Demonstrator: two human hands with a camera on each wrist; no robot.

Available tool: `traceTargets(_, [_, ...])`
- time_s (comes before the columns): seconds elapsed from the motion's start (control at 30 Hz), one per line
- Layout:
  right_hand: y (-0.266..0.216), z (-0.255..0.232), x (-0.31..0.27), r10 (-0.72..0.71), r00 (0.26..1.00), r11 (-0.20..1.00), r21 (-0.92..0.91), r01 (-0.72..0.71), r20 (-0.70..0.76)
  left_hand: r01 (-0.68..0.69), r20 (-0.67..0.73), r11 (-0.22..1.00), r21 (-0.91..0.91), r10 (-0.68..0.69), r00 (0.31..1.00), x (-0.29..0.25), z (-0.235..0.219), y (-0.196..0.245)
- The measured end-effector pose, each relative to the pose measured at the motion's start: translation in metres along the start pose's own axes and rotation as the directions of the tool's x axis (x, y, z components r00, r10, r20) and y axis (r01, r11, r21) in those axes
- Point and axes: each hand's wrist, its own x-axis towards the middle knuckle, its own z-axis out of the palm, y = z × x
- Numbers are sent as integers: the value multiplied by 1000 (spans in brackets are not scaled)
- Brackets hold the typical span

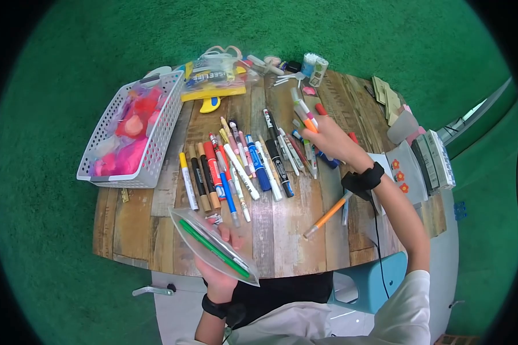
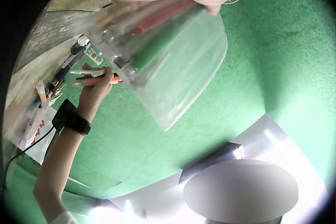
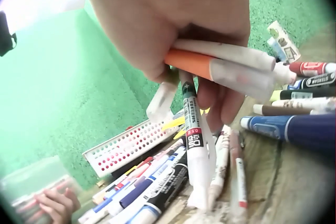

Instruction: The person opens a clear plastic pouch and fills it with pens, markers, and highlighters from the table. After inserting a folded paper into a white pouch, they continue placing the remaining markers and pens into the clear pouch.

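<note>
My left hand (image 1: 216,277) holds a clear zip pouch (image 2: 184,87) at the table's front edge. Inside it lie green pens (image 1: 216,248) and, in the left wrist view, a red pen (image 2: 163,17). Over the back right of the table, my right hand (image 1: 332,141) grips several pens at once. Among them are an orange marker (image 3: 191,64) with a clear cap, a white-bodied pen (image 3: 228,53) and a clear-barrelled gel pen (image 3: 194,129) pointing down. Below and left of this hand, many markers (image 1: 250,167) lie side by side on the wooden table.
A white basket (image 1: 166,135) of pink items stands at the left. Behind the markers are a yellow-edged zip bag (image 1: 213,92) and cotton swab tubs (image 1: 313,68). An orange pen (image 1: 328,215) lies front right. Boxes (image 1: 437,158) stand at the right edge; a blue stool (image 1: 380,282) is below.
</note>
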Motion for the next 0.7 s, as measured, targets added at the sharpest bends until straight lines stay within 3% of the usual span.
traceTargets(0.13, [-14, 7, 1, 79, 996, 994, 68, -82, 49, -4, -12, 1000, 1, 4, 1000, 0, 0, 0])
traceTargets(0.2, [0, 11, 7, -48, 996, 999, -12, 49, 72, -6, -13, 1000, -3, 6, 1000, 0, 0, 0])
traceTargets(0.23, [-3, 11, 6, -49, 996, 999, -13, 50, 73, -5, -14, 1000, -8, 5, 1000, 0, 0, 0])
traceTargets(0.3, [-8, 10, 4, 100, 984, 990, 83, -113, 148, -5, -10, 1000, -11, 5, 1000, 0, 1, -1])
traceTargets(0.43, [-5, 14, 5, 156, 974, 973, 144, -180, 163, -3, -6, 1000, -2, 3, 1000, 0, 0, -1])
traceTargets(0.53, [-7, 17, 5, 174, 972, 982, 44, -183, 155, -6, -1, 1000, 8, 6, 1000, 0, 1, -1])
traceTargets(0.63, [-13, 24, 2, 177, 972, 968, 152, -201, 156, -3, -9, 1000, 10, 3, 1000, -1, 3, 0])
traceTargets(0.7, [-16, 27, 3, 227, 945, 933, 227, -281, 236, -7, -11, 1000, 9, 7, 1000, 0, 1, 0])
